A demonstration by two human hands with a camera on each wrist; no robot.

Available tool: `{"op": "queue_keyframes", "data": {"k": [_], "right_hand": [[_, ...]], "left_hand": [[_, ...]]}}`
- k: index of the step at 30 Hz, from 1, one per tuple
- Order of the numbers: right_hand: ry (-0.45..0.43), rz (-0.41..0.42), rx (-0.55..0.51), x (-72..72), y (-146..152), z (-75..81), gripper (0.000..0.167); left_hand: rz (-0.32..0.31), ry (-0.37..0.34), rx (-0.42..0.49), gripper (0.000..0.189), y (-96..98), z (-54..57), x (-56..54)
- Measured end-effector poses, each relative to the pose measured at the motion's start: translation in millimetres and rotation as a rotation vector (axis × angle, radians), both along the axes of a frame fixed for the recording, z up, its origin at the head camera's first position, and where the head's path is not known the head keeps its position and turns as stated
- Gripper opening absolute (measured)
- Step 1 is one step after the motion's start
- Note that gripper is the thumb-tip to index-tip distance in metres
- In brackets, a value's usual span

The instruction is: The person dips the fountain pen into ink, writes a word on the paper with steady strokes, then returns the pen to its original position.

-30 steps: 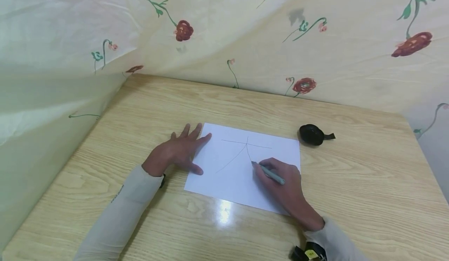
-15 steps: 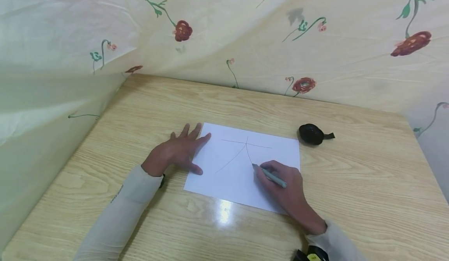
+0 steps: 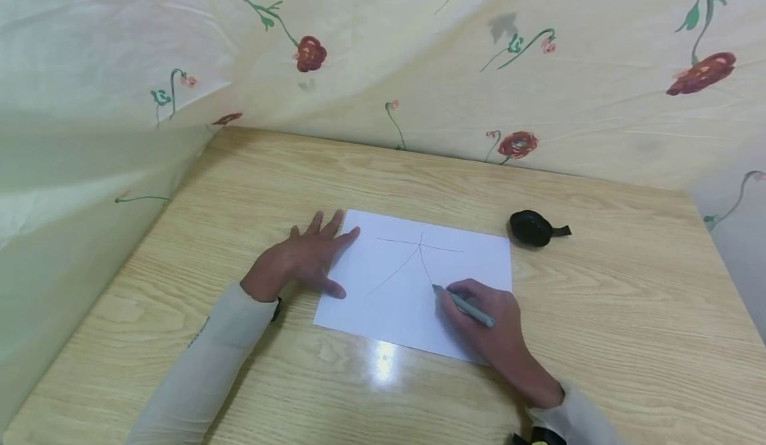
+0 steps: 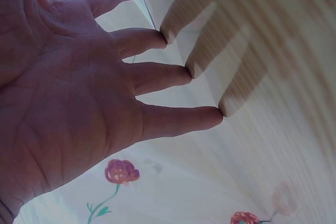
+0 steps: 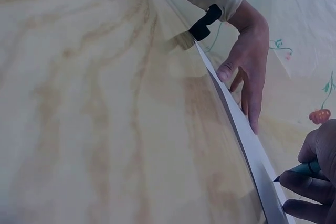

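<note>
A white sheet of paper [image 3: 383,318] lies on the wooden table, bearing thin dark lines: one crosswise, a short upright one and two slanting down from the crossing. My right hand [image 3: 487,325] pinches a grey-green pen [image 3: 474,312], its tip on the paper at the lower end of the right slanting line. In the right wrist view the pen [image 5: 307,168] shows between thumb and fingers. With fingers spread, my left hand [image 3: 302,259] rests at the paper's left edge; thumb and index finger touch the sheet. The left wrist view shows the fingertips [image 4: 220,111] touching the table.
A small black pan-shaped object [image 3: 530,228] with a short handle lies beyond the paper's right corner. Flower-patterned cloth [image 3: 359,52] hangs behind and left of the wooden table [image 3: 628,298].
My right hand and the pen have moved slightly down and to the right, and the right slanting line has grown longer. My left hand has stayed in place.
</note>
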State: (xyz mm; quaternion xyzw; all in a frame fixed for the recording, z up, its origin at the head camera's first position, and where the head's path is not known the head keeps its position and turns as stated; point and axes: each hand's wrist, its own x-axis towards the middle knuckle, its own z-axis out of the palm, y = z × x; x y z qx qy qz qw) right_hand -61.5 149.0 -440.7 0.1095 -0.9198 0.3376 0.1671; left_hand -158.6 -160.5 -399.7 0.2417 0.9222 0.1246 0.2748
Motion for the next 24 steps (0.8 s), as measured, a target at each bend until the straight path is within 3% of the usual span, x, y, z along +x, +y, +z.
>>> {"op": "queue_keyframes", "data": {"k": [24], "right_hand": [[0.037,0.046,-0.047,4.8,10.9,-2.7,0.007]], "left_hand": [[0.009,0.002,0.010,0.116,4.1,1.4,-0.5]]}}
